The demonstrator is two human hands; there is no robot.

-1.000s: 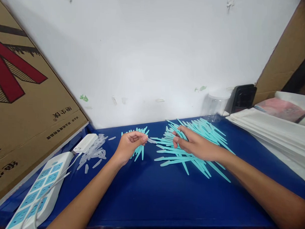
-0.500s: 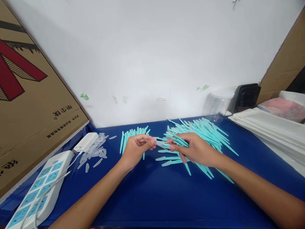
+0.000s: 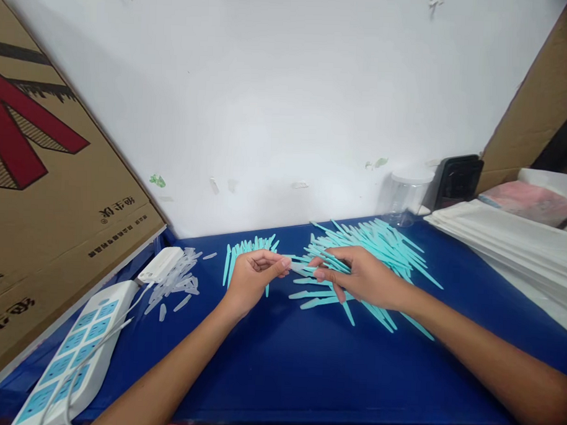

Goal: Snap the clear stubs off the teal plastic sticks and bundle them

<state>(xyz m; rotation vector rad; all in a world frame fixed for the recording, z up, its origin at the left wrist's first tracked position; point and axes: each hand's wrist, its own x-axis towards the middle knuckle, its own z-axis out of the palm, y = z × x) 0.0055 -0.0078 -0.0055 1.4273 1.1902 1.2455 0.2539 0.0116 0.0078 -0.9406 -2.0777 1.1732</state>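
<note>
Now the hands are together above the middle of the blue worktop (image 3: 315,368), whereas one second earlier a gap lay between them; the last half second shows almost no shift. Left hand (image 3: 259,278): thumb and forefinger pinched shut on one translucent sleeve (image 3: 297,268), other fingers curled in. Right hand (image 3: 365,275): closed to a loose grip round several held teal sticks (image 3: 334,262), slim and razor-shaped, fanned toward the left. The sleeve now meets the end of a stick at the right fingertips. Judgement: the work in hand has passed from bringing the parts near each other to joining them; whether the sleeve is over the tip or merely against it cannot be told, the contact being small and partly covered by fingers. Positions: the large pile of teal sticks (image 3: 385,241) spreads from the far edge toward the right of centre, under and behind the right hand. A smaller group of teal sticks (image 3: 251,245) lies left of centre near the far edge, partly hidden by the left hand. Loose translucent sleeves (image 3: 175,275) lie toward the left edge, beside a white adapter (image 3: 161,263); a power strip (image 3: 86,342) runs down to the near left corner. A clear jar (image 3: 407,195) stands by the far right corner.
</note>
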